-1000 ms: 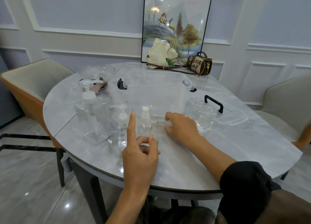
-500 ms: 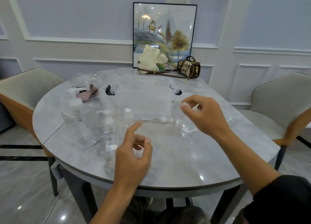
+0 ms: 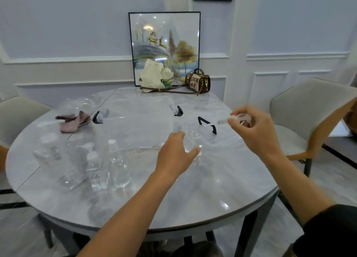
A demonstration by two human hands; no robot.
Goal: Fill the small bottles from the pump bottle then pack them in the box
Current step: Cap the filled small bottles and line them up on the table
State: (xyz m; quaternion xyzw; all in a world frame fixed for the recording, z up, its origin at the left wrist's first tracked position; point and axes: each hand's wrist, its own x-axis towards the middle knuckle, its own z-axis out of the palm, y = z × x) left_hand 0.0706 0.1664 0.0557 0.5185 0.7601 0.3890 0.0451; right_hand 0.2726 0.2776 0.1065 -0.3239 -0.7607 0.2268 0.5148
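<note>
Single head view, wide-angle. Sits above table (image 3: 193, 198) near edge, faces forward and down toward far edge and wall (image 3: 58, 24). Close in: left hand (image 3: 173, 154), right hand (image 3: 253, 129) mid-frame over table.

Two clear, white-capped small bottles (image 3: 116, 164) are being seen upright at the worktop's (image 3: 193, 198) near left, just right of the clear pump bottle (image 3: 52, 152). Behind them the clear, black-clipped box (image 3: 139, 125) is being seen, its lid (image 3: 222, 140) lying alongside. A spray head (image 3: 239, 118) is being pinched in the right hand (image 3: 253, 131).
</note>
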